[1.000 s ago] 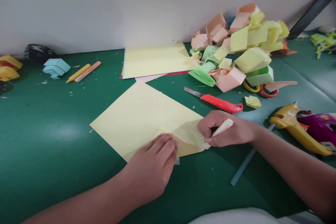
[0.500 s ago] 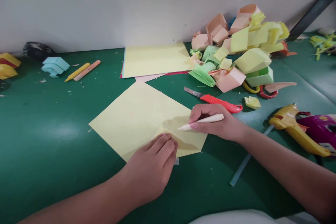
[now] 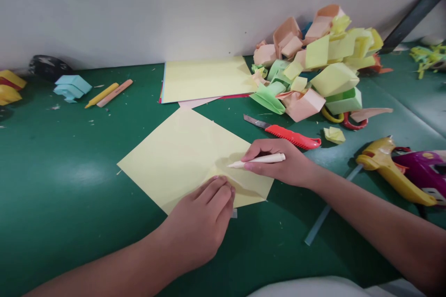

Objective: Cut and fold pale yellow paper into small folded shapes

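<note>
A sheet of pale yellow paper (image 3: 170, 148) lies flat and turned cornerwise on the green table. My left hand (image 3: 205, 218) presses on its near part, fingers bunched together and bent down. What sits under those fingertips is partly hidden; a faint raised edge of yellow paper shows beside them. In my right hand (image 3: 278, 162) is a slim white pen (image 3: 268, 159), gripped between thumb and fingers. Its pointed tip hovers at or just over the sheet, right above the left fingertips; contact cannot be made out.
A red utility knife (image 3: 292, 137), blade out, lies behind my right hand. Folded paper pieces (image 3: 334, 79) are heaped at the back right, near scissors (image 3: 355, 123). A yellow glue gun (image 3: 383, 158) with a glue stick lies right. Stacked paper (image 3: 209, 79) rests against the wall.
My right hand has slid a little left with the pen, bringing the tip nearer to my left fingertips. My left hand and the yellow sheet stay in place.
</note>
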The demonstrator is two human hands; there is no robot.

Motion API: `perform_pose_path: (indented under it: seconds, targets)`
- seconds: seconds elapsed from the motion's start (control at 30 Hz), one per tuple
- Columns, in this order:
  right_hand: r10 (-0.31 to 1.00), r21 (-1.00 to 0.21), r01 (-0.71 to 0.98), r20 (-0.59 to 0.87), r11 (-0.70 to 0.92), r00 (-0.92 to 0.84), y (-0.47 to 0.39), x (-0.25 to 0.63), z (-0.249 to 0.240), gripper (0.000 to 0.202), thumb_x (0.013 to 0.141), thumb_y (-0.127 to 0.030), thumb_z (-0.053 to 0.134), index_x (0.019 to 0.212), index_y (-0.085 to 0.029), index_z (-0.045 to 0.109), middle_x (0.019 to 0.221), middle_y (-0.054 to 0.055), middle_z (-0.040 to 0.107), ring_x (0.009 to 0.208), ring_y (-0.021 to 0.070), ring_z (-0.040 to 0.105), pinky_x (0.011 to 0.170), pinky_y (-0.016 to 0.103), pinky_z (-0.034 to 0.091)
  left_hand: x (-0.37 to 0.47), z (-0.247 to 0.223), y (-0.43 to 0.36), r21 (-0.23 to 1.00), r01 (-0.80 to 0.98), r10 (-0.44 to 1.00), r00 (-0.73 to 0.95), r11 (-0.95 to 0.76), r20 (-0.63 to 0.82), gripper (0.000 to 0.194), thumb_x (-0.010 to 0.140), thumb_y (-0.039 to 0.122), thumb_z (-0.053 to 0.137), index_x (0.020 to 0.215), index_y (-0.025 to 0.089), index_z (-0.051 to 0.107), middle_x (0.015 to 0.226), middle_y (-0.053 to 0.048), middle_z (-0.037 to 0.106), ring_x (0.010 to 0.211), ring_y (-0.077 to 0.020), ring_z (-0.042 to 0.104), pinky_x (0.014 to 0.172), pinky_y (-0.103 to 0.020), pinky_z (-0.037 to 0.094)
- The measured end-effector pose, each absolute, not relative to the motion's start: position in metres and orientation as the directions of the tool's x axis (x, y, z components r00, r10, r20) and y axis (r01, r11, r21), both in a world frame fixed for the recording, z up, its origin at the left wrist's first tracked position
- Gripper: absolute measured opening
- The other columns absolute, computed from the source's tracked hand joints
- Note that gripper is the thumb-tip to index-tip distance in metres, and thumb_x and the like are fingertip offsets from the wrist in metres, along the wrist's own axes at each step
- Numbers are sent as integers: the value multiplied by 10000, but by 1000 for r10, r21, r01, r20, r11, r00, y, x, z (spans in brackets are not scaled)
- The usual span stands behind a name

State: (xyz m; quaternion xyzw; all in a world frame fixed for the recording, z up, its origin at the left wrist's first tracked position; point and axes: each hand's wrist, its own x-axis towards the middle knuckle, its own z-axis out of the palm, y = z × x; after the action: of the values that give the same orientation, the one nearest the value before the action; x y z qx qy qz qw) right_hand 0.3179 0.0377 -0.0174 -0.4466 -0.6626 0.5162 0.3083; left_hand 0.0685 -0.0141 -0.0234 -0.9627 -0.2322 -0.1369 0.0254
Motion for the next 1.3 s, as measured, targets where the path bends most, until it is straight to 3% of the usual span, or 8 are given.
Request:
perform_pose_path:
  seconds: [0.43, 0.73, 1.3]
  targets:
    - [893, -959, 268, -39, 93, -448, 39, 320, -19, 217, 805, -381, 795, 856, -181, 726, 843, 43, 729, 700, 155, 610, 592, 266, 448, 70, -23, -14, 37, 455, 448, 855, -890, 263, 342, 975, 88, 409, 1190, 12, 663, 1147, -185, 700, 1124, -328, 672, 935, -469, 612]
    - [871, -940, 326, -77, 99, -486, 39, 320, -20, 252, 814, -423, 785, 895, -188, 747, 903, 56, 760, 789, 190, 657, 682, 293, 486, 69, -23, -14, 40, 456, 448, 851, -889, 275, 340, 983, 102, 396, 1190, 22, 653, 1144, -179, 694, 1134, -312, 661, 955, -455, 595]
    - [819, -970, 241, -115, 29, -562, 41, 328, -13, 179, 780, -295, 793, 729, -156, 693, 684, -4, 616, 598, 112, 481, 523, 247, 332, 69, -21, -13, 35, 442, 435, 862, -896, 259, 362, 988, 95, 366, 1175, 5, 662, 1147, -186, 696, 1115, -337, 669, 915, -475, 615]
